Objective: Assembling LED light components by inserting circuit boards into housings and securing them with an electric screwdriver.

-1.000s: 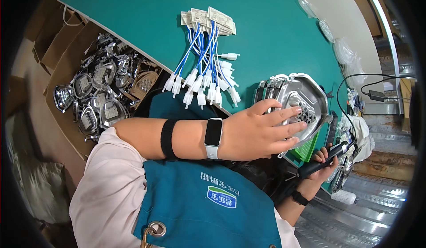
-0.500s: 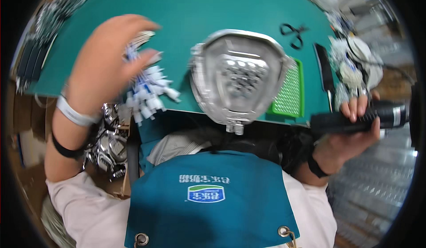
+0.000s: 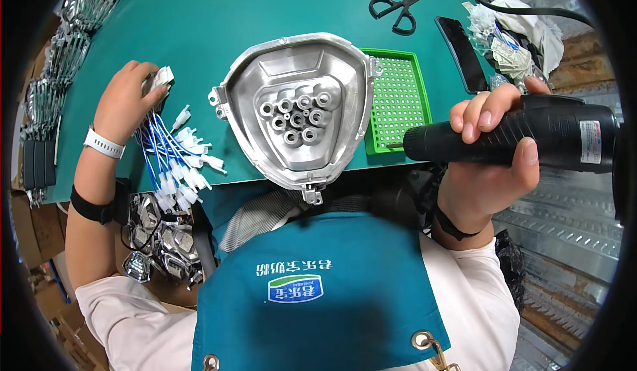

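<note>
On the left of the table my left hand (image 3: pixel 126 102) closes its thumb and fingers around the white top end of a bundle of blue-and-white wires (image 3: pixel 162 152). White plug connectors fan out from the bundle's lower end toward the table edge. A black electric screwdriver (image 3: pixel 491 135) lies level in my right hand (image 3: pixel 494 152), its bit pointing left over the green tray. Between my hands a silver metal lamp housing (image 3: pixel 318 152) rests open side up, with several round sockets grouped in its middle. The housing touches or overlaps the tray's left side.
A green perforated tray (image 3: pixel 424 99) lies right of the housing. Beyond are black scissors (image 3: pixel 401 9) and a dark phone (image 3: pixel 462 53). More wires and connectors (image 3: pixel 494 36) pile up at far right. Metal parts line the left edge (image 3: pixel 70 53); others fill a box (image 3: pixel 162 238) below.
My left hand, spread above the wires before, now grips their top end. My right hand keeps hold of the screwdriver, which shows higher and farther left. The whole view has shifted.
</note>
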Action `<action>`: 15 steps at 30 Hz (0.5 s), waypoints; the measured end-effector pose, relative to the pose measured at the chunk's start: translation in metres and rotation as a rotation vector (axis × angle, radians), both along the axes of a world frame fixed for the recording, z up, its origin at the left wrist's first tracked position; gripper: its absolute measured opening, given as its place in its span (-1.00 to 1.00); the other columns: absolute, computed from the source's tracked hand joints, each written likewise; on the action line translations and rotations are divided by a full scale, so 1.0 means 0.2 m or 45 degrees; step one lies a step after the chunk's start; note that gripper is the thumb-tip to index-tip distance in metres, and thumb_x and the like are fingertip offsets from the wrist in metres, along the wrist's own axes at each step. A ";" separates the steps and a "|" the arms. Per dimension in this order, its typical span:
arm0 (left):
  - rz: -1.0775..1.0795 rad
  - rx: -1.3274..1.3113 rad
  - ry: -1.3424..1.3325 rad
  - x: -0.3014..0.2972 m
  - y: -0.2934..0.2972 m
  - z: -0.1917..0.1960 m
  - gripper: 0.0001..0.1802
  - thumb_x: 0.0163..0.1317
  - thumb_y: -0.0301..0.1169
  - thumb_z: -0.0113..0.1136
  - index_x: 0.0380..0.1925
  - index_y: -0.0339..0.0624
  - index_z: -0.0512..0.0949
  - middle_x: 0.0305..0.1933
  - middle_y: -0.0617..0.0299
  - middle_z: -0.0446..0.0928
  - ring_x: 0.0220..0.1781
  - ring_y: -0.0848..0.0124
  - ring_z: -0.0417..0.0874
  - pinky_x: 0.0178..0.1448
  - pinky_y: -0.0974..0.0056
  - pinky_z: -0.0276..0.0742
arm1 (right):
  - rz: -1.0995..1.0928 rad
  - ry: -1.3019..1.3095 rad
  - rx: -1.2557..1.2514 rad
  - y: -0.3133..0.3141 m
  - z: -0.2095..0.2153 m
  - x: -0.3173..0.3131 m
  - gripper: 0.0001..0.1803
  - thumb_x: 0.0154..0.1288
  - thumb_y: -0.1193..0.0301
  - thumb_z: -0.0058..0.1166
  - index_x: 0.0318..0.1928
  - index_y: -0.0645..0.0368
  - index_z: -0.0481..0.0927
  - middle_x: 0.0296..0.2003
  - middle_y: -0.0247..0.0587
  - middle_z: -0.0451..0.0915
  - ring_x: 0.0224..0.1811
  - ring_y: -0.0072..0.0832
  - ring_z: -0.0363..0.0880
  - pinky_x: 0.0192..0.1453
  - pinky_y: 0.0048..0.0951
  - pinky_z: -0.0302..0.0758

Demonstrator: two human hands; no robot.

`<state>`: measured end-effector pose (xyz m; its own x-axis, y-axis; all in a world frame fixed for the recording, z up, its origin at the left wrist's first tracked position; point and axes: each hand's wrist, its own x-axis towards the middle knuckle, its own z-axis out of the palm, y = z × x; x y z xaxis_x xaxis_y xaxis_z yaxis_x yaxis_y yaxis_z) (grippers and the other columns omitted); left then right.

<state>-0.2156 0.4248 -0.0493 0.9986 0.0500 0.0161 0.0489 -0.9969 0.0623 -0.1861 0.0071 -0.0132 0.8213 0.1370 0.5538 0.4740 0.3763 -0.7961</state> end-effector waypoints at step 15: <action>-0.145 -0.092 -0.606 -0.12 -0.03 0.20 -0.54 0.04 -0.49 0.33 0.00 -0.24 0.50 -0.05 0.11 0.51 0.01 0.25 0.54 0.14 0.26 0.41 | 0.015 -0.037 -0.207 0.09 0.00 0.00 -0.34 0.24 0.18 0.08 0.21 0.30 0.19 -0.37 -0.16 0.40 -0.41 -0.46 0.40 -0.23 -0.37 0.42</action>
